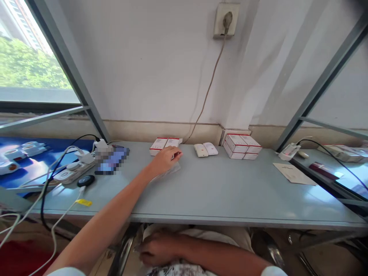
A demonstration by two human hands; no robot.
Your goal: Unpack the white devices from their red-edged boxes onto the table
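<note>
We've got a long grey table (230, 191) against a white wall (161, 69), with a window (31, 61) at the far left and a wall socket (226, 21) up high, its cord (211, 80) running down behind the table. Slanted metal posts (64, 63) frame both ends.

The stuff we're looking at is some clear plastic (169, 171), thin and see-through, lying left of centre under and just to the near side of our left hand (170, 158). Those fingers are curled inward, but we honestly can't tell if they're gripping it. Our right hand (161, 246) is down in our lap, bent and blurry, so we can't tell whether it has anything either.

Containers: two white boxes (159, 143) with red edges sit side by side just beyond the left hand, and a stack of similar boxes (237, 145) is right of centre at the far edge. They look closed, so the contents are hidden. Between the two groups are two small white devices (211, 148), about touching. Over on the left we have a power strip (69, 175) and a black puck (86, 181); a paper sheet (293, 173) lies well to the right.
</note>
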